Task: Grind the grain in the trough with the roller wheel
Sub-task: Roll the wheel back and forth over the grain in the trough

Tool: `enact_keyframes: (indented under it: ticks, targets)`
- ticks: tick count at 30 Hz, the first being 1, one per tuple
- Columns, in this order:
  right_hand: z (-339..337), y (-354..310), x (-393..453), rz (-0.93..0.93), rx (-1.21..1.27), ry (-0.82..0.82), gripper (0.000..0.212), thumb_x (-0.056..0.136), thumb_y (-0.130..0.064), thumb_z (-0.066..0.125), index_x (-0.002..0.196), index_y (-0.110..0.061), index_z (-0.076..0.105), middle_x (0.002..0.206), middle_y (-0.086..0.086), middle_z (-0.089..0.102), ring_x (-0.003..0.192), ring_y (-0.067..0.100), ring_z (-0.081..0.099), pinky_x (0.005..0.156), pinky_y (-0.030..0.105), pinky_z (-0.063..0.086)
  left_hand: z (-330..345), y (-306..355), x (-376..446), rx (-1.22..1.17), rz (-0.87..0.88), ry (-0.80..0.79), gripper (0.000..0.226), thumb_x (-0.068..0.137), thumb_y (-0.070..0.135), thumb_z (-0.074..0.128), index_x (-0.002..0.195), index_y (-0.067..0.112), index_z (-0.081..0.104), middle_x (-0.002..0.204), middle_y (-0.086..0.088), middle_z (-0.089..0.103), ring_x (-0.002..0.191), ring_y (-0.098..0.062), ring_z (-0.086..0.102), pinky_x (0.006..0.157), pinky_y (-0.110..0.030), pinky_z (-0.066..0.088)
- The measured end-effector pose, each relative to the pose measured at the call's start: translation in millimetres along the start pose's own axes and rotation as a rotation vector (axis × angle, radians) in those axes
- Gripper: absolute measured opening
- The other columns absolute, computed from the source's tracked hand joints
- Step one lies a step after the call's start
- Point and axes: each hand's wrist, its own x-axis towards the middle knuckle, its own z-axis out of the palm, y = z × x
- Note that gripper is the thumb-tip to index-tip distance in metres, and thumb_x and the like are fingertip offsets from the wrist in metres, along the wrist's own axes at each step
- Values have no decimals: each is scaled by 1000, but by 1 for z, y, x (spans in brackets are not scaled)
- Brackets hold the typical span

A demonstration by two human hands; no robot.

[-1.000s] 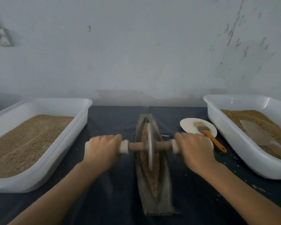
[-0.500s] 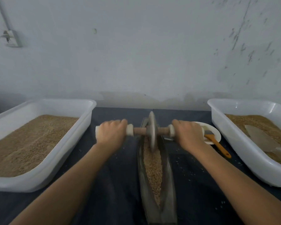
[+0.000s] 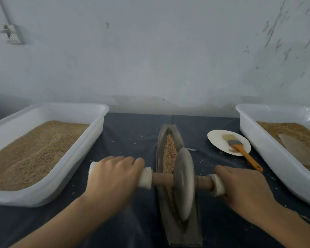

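Observation:
A long boat-shaped metal trough (image 3: 161,138) lies lengthwise on the dark table, with brown grain (image 3: 169,151) along its groove. The grey roller wheel (image 3: 183,183) stands on edge in the near half of the trough, on a wooden axle with white-wrapped ends. My left hand (image 3: 113,178) grips the left handle, fingers curled over it. My right hand (image 3: 243,190) grips the right handle the same way. The grain under and behind the wheel is mostly hidden.
A white tub (image 3: 98,122) of grain sits at the left. Another white tub (image 3: 247,122) at the right holds grain and a flat scoop (image 3: 297,149). A paper plate (image 3: 218,142) with an orange-handled brush (image 3: 243,151) lies right of the trough. Loose grains dot the tablecloth.
The wheel was rolled to the trough's far end, then pulled back toward me into the near half. Both hands stayed on the handles.

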Motion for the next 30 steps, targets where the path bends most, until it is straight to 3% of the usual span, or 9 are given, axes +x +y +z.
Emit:
enact_keyframes:
  ticks: [3,6,9,13,16,18,20,24,30]
  targets:
    - [23,4,47,58,-111,-1,34,68,-37,76,83,-30,47,73,-7,59,61,16,57,50,32,44,30,-9,44,80,-123,-78,38,57,29,83,70,24,48,63,4,59,53,-22,60,49,-27,28]
    - [33,11,111,69,-192,144,34,66,-30,81,83,-21,53,71,-1,63,58,23,58,49,28,28,63,-30,93,6,-322,-181,17,88,36,55,82,29,41,90,0,66,80,-28,64,62,-32,36]
    - [32,13,141,94,-201,147,26,76,-34,72,88,-20,53,79,2,66,67,27,62,54,30,30,73,-40,113,16,-329,-183,15,88,32,54,82,26,42,89,-2,66,71,-26,57,61,-33,35]
    - [29,7,90,97,-38,34,29,80,-37,69,88,-28,43,79,-7,57,66,16,55,58,30,39,48,-23,77,19,-266,-218,23,84,35,59,82,28,37,86,4,64,76,-24,63,59,-31,34]
    - [14,2,19,13,-3,14,39,62,-38,80,82,-32,47,70,-9,55,60,13,55,51,36,49,10,1,22,69,-95,-100,45,59,35,80,71,29,37,62,7,55,52,-18,56,49,-26,22]
    - [-3,1,-11,-38,43,88,51,43,-39,85,73,-35,44,58,-13,48,47,6,48,39,27,41,-14,7,0,18,3,3,52,40,25,88,64,25,41,51,8,45,40,-17,45,48,-22,8]
    - [-15,-1,-16,-62,32,-1,55,39,-44,82,72,-40,40,54,-14,45,44,3,45,39,20,36,-18,5,-8,0,-5,-30,54,36,24,89,63,26,42,49,7,42,37,-16,42,50,-21,0]
    - [7,-1,28,36,-103,-125,30,74,-44,68,86,-36,42,78,-9,59,67,12,59,58,33,48,23,-3,31,94,-116,-140,37,69,39,74,72,29,39,63,6,54,54,-18,57,48,-26,26]
    - [24,4,130,19,-265,166,35,59,-21,83,79,-15,56,65,3,62,52,25,57,50,28,26,86,-40,104,-52,-359,-176,21,87,35,53,72,28,39,79,1,62,63,-22,48,60,-33,36]
